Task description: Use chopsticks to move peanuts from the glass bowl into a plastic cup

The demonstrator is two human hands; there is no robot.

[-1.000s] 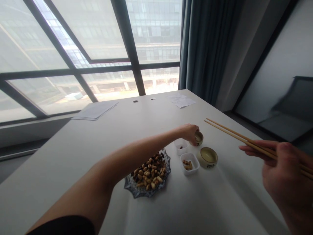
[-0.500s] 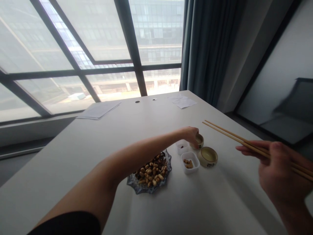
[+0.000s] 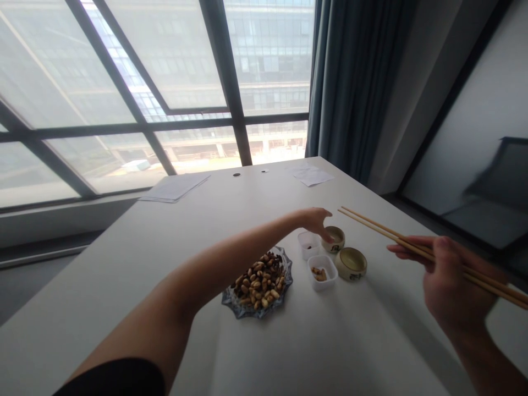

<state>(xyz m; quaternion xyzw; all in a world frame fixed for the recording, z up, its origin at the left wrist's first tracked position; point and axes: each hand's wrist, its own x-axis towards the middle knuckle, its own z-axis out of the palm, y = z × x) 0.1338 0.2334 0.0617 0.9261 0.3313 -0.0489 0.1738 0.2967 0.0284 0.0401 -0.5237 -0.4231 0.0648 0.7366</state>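
My left hand (image 3: 317,221) is stretched out over the far ceramic bowl (image 3: 335,237), thumb and fingers apart, with the thumb at the bowl's near-left rim; whether it touches I cannot tell. A second ceramic bowl (image 3: 351,264) stands just nearer, to the right. Beside them are a white plastic cup (image 3: 308,245) with a small dark bit inside and another white plastic cup (image 3: 323,273) holding brown pieces. My right hand (image 3: 447,275) holds a pair of chopsticks (image 3: 383,228), tips pointing left above the table. Under my left forearm sits a glass dish (image 3: 258,312) of nuts (image 3: 259,286), partly hidden.
The white table (image 3: 165,236) reaches to the window. Stacked paper sheets (image 3: 175,188) lie at the far left and another sheet (image 3: 311,175) at the far right. A dark curtain (image 3: 350,93) hangs behind, and a chair (image 3: 503,170) shows dimly at right.
My left fingers have opened away from the far bowl, which now shows more of its front. My right hand has shifted slightly left with the chopsticks. The view has turned slightly.
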